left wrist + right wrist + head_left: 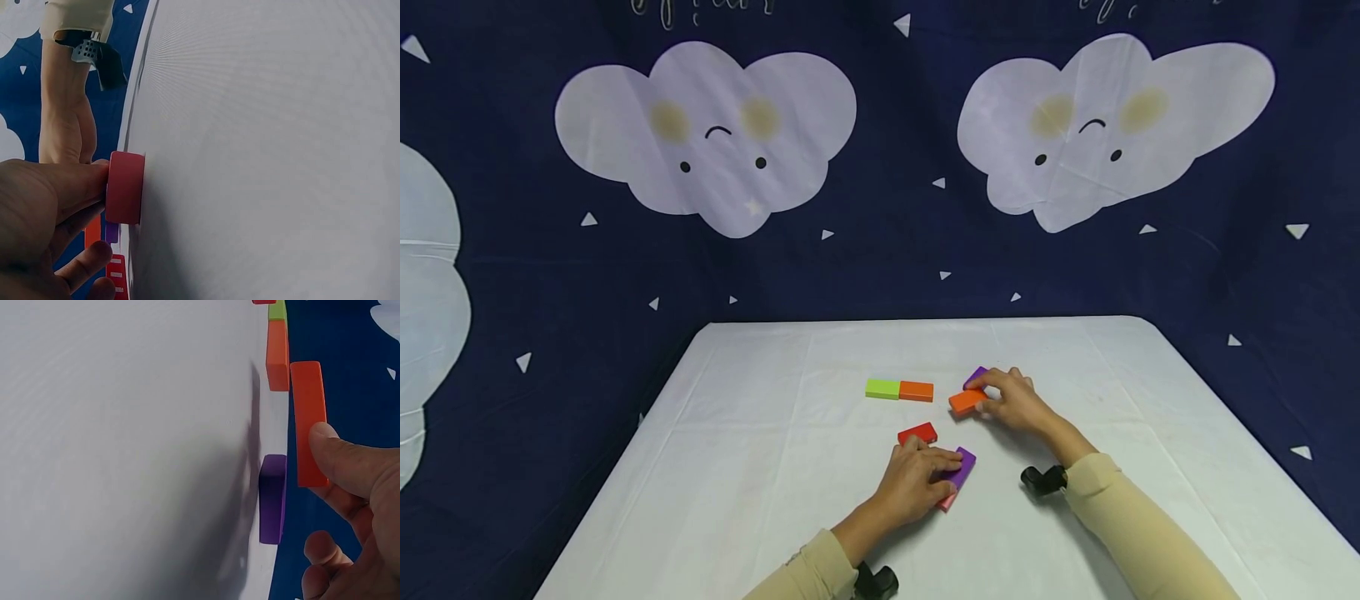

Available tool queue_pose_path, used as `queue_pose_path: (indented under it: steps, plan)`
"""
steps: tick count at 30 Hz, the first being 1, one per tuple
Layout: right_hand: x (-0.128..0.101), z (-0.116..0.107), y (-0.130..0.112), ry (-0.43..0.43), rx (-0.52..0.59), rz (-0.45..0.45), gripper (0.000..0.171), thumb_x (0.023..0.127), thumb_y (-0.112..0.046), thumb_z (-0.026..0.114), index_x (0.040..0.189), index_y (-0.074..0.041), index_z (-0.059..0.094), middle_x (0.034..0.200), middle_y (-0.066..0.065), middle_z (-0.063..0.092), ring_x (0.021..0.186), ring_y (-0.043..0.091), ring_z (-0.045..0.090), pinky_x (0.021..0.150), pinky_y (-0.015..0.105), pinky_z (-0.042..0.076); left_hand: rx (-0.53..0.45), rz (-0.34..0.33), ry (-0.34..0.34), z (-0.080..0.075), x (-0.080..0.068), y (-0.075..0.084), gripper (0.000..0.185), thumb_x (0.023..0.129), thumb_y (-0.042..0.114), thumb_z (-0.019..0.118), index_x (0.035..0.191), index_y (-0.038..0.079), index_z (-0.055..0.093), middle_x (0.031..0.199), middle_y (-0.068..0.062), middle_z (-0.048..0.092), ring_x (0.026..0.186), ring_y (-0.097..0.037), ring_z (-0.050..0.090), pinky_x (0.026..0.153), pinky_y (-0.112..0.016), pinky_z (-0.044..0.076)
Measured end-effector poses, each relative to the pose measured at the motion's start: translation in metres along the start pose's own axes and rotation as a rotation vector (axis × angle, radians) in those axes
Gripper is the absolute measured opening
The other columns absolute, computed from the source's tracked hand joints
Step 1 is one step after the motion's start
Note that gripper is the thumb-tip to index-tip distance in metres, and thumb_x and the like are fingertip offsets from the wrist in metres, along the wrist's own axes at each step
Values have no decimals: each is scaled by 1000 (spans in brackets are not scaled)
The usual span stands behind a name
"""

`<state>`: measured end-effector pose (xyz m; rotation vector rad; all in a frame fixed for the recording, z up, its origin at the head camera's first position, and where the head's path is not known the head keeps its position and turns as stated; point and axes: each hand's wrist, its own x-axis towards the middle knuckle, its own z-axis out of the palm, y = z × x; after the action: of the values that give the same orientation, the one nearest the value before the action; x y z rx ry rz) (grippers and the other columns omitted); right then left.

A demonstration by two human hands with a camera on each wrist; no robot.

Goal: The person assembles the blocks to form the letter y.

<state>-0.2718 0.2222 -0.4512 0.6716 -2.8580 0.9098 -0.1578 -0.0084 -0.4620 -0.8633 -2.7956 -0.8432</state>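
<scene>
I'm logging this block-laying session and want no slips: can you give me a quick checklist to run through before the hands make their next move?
1. Right hand has a firm pinch on the orange block: ok, thumb and fingers grip it, lifted off the cloth in the right wrist view.
2. Left hand controls its blocks: ok, it rests on the purple block with a pink block beneath.
3. Green block and orange block in the row lie end to end: ok.
4. Red block is free of both hands: cannot tell, fingertips are very close.
5. Second purple block clear of the right hand: not ok, partly hidden behind it.
</scene>
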Motion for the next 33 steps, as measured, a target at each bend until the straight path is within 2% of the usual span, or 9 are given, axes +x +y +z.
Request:
queue_pose_path:
  steps: [13,26,33]
  plan:
    - [-13,-3,9,-10,12,4,31,80,-13,70,111,-18,68,121,9,64,90,22,44,78,35,24,5,-5,-6,-1,0,1,29,80,25,71,109,22,72,118,18,66,91,-5,46,76,-20,28]
    - [-27,-7,16,-22,58,-7,30,80,-12,71,108,-18,68,114,5,67,80,20,39,74,34,22,-2,-11,1,0,-1,1,29,80,25,71,108,22,73,117,19,66,91,-5,46,75,-20,27]
    - [-31,-7,20,-27,62,-25,30,79,-11,71,108,-19,68,113,4,68,80,18,38,72,33,21,-5,-9,2,-1,-1,1,29,80,24,71,109,21,72,117,18,66,92,-5,46,75,-20,27]
